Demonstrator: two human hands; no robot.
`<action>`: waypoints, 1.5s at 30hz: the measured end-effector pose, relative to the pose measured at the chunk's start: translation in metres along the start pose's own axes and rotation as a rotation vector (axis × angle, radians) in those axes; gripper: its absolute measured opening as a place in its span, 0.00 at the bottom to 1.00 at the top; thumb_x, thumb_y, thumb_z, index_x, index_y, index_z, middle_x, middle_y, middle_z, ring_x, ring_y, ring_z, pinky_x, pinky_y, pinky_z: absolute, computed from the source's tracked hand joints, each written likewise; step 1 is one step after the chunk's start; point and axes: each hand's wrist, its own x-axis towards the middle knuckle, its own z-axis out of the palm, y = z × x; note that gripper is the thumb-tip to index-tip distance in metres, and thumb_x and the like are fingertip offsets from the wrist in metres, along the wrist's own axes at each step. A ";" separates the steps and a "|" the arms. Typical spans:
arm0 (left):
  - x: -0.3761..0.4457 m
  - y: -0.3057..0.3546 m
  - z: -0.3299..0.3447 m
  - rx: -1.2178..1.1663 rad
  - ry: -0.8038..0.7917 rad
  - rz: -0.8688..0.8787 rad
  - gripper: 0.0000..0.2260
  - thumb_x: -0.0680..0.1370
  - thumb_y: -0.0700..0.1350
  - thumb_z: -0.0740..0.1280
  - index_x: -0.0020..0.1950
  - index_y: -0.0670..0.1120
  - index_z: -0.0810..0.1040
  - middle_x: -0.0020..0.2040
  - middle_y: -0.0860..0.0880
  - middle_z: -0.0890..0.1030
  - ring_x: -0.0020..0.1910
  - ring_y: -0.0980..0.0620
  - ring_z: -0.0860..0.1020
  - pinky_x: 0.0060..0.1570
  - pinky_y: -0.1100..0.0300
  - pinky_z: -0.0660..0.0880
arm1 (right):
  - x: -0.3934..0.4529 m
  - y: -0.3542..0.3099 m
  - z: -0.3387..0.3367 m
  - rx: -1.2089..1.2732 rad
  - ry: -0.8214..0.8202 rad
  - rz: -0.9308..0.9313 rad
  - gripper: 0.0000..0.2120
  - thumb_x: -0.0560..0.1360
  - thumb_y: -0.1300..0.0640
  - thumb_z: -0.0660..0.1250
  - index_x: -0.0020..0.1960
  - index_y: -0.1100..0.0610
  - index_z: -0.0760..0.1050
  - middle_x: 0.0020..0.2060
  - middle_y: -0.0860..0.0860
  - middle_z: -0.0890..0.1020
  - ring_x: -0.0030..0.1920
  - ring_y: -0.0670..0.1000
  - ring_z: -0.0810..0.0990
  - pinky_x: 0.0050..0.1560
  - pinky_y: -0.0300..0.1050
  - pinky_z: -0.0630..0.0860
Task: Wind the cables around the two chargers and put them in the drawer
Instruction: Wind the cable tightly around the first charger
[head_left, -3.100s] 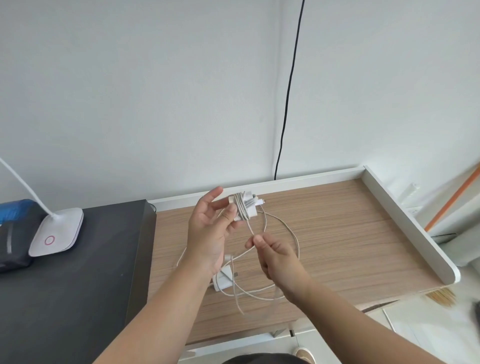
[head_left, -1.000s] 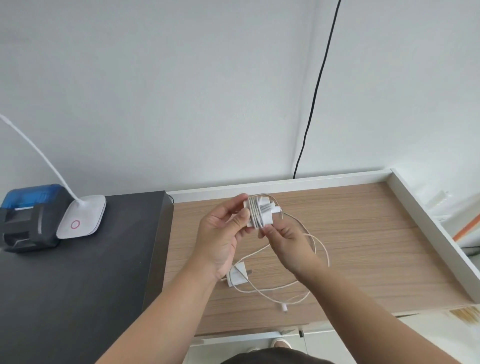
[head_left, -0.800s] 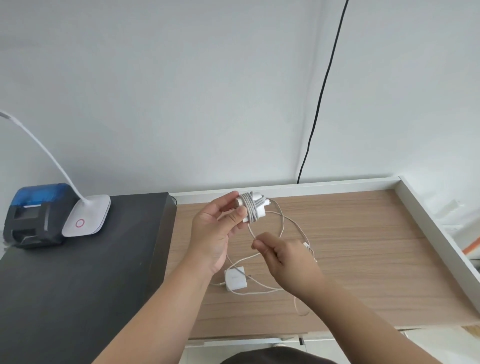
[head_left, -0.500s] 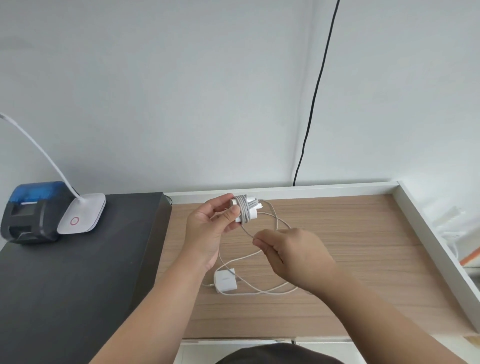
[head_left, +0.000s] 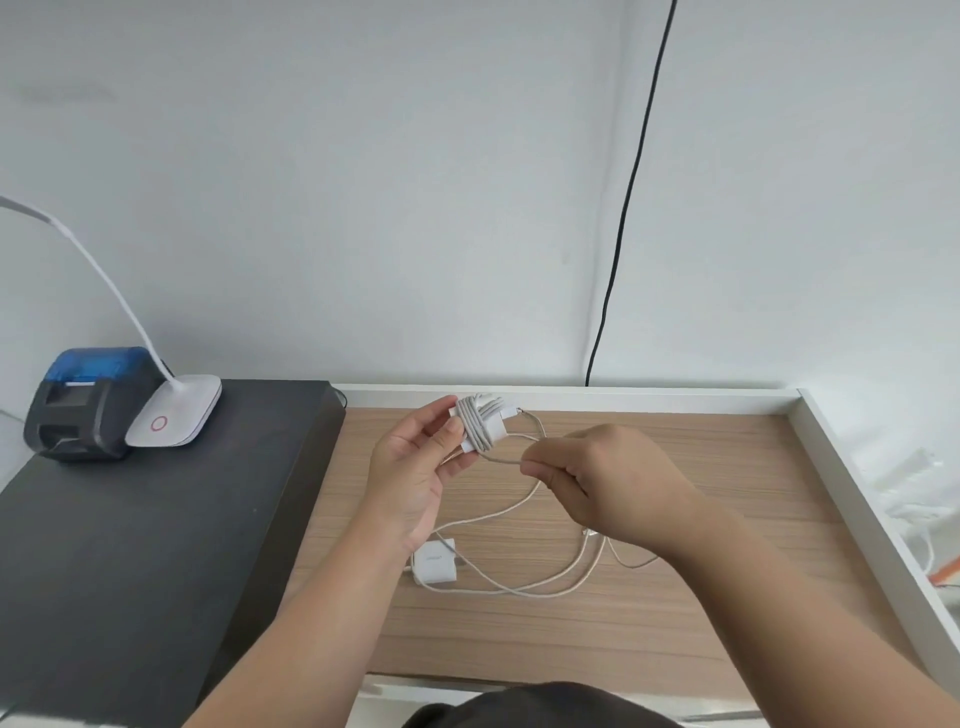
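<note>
above the wooden desk (head_left: 675, 519), right hand (head_left: 613, 478) still pinches cable (head_left: 501, 460); left hand's (head_left: 415, 467) grip stays on charger (head_left: 480, 423).

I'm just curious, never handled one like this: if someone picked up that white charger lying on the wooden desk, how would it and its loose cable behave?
The second charger looks small and boxy, so probably light and rigid, unlikely to roll. Its loose cable lies in slack curves on the desk, so it would likely dangle, floppy, and drag behind.
</note>
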 end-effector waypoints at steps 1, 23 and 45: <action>-0.001 0.001 0.000 -0.010 0.002 -0.002 0.17 0.69 0.41 0.69 0.58 0.41 0.78 0.51 0.45 0.81 0.45 0.52 0.82 0.38 0.62 0.80 | 0.000 0.000 -0.002 0.005 -0.003 -0.011 0.12 0.78 0.48 0.59 0.42 0.51 0.77 0.25 0.46 0.74 0.27 0.52 0.73 0.23 0.42 0.69; -0.037 0.013 -0.012 0.345 -0.332 -0.061 0.15 0.63 0.44 0.79 0.48 0.49 0.85 0.42 0.45 0.83 0.40 0.49 0.81 0.40 0.58 0.79 | 0.018 0.012 0.002 0.618 -0.073 0.072 0.12 0.77 0.44 0.63 0.37 0.48 0.73 0.27 0.60 0.73 0.29 0.58 0.69 0.30 0.52 0.68; -0.015 0.027 0.002 -0.057 -0.228 0.025 0.24 0.56 0.48 0.84 0.48 0.44 0.83 0.45 0.44 0.84 0.41 0.49 0.83 0.36 0.59 0.81 | 0.035 -0.011 0.042 1.180 -0.074 0.495 0.17 0.81 0.54 0.57 0.34 0.54 0.68 0.21 0.43 0.64 0.23 0.42 0.59 0.24 0.33 0.59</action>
